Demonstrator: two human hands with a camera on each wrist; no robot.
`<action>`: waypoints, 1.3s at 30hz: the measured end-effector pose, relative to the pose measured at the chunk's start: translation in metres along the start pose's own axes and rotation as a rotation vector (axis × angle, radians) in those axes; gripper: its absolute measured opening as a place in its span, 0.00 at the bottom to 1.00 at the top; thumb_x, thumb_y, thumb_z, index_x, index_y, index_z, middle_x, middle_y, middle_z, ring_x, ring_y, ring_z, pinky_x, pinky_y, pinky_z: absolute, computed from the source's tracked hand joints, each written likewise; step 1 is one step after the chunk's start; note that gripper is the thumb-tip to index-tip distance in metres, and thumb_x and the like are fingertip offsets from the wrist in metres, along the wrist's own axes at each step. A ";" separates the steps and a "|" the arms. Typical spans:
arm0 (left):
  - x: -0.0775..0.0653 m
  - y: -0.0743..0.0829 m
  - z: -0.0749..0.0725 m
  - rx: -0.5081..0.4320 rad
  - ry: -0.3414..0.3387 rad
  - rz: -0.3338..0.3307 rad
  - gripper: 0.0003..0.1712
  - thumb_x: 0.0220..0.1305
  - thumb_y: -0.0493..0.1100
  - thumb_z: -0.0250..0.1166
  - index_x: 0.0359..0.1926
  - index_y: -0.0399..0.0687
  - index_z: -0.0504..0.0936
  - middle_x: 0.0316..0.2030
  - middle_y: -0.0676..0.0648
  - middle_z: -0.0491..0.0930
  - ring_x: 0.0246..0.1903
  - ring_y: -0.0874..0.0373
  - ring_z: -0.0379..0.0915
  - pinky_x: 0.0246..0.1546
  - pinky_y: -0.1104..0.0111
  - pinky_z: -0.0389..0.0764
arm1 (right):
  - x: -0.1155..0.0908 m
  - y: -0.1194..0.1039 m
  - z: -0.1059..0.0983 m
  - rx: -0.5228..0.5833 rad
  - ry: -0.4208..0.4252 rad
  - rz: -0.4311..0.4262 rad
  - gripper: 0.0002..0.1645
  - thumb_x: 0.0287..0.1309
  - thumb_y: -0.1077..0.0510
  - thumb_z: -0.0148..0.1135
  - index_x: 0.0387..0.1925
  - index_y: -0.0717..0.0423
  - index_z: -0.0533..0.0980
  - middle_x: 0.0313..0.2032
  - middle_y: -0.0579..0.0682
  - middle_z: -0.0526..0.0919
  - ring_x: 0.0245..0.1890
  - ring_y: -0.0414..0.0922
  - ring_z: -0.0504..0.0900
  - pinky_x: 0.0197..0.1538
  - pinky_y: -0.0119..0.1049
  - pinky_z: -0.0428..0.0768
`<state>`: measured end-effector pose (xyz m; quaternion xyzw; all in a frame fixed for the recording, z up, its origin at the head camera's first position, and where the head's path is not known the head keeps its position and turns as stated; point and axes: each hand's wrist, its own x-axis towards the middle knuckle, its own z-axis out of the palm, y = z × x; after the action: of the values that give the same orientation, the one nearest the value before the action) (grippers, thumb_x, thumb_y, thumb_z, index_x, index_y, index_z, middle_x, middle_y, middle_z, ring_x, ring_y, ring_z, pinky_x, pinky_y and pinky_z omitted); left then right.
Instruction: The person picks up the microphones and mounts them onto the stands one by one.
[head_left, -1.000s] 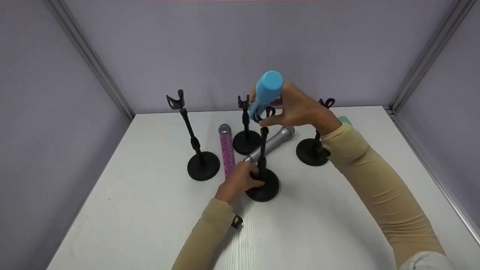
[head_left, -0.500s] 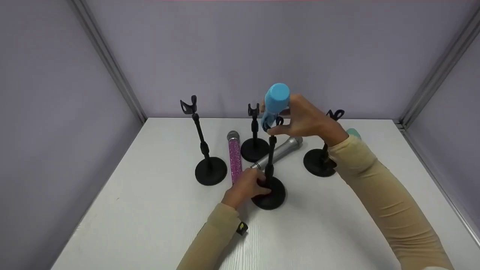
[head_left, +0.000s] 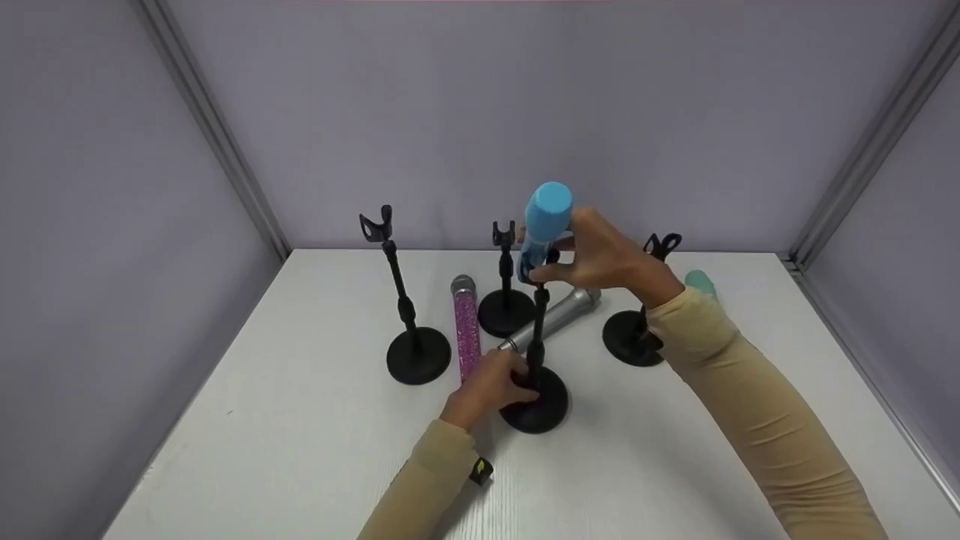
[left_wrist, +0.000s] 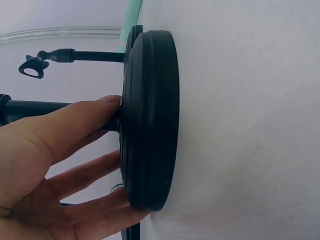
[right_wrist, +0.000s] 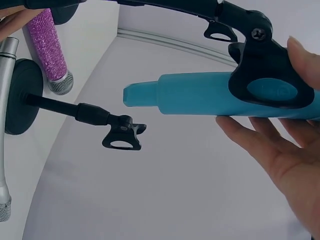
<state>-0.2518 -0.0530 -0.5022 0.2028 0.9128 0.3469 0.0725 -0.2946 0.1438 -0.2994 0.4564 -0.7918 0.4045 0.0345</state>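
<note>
My left hand (head_left: 491,386) holds a black desktop microphone stand (head_left: 553,409) low down, thumb against the foot of its pole and fingertips on its round base (left_wrist: 152,120). Up at that stand's top, my right hand (head_left: 611,255) grips a light blue microphone (head_left: 548,214). In the right wrist view the blue microphone (right_wrist: 195,92) lies in the stand's clip (right_wrist: 260,62), fingers along one side and thumb by the clip. A pink glitter microphone (head_left: 466,330) lies left of this stand, partly behind my left hand. Behind the pole lies a silver microphone (head_left: 559,315).
Other black stands with clips stand on the white table (head_left: 300,450): one at left (head_left: 418,356), one at back (head_left: 507,311), one at right (head_left: 630,339), partly behind my right arm. A mint-green object (head_left: 701,282) shows beyond my right sleeve. Grey walls enclose the table.
The head view has shifted, so the whole scene sits lower in the frame. The blue microphone has come slightly lower at the clip and tilts a little less. Both hands keep their holds.
</note>
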 end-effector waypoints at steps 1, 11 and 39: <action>0.000 -0.001 0.000 0.002 0.002 0.009 0.09 0.54 0.41 0.80 0.32 0.44 0.89 0.28 0.57 0.82 0.30 0.66 0.71 0.34 0.74 0.76 | 0.000 0.001 0.001 -0.001 0.005 -0.003 0.29 0.52 0.67 0.77 0.56 0.62 0.77 0.52 0.57 0.84 0.58 0.54 0.84 0.60 0.52 0.84; 0.005 -0.001 -0.003 0.016 0.023 0.029 0.10 0.55 0.42 0.80 0.36 0.43 0.90 0.32 0.53 0.87 0.32 0.66 0.73 0.36 0.73 0.78 | -0.005 0.008 0.010 -0.024 0.086 0.133 0.35 0.61 0.64 0.72 0.64 0.69 0.65 0.55 0.66 0.81 0.56 0.62 0.85 0.54 0.55 0.86; 0.004 0.002 -0.010 0.028 0.027 0.012 0.12 0.55 0.43 0.80 0.39 0.44 0.91 0.36 0.51 0.89 0.36 0.64 0.77 0.42 0.69 0.81 | -0.007 -0.010 0.016 -0.205 0.119 -0.192 0.25 0.59 0.70 0.71 0.56 0.69 0.73 0.49 0.62 0.85 0.53 0.58 0.87 0.54 0.49 0.87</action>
<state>-0.2576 -0.0556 -0.4932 0.2046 0.9173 0.3372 0.0551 -0.2778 0.1359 -0.3068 0.4993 -0.7782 0.3429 0.1662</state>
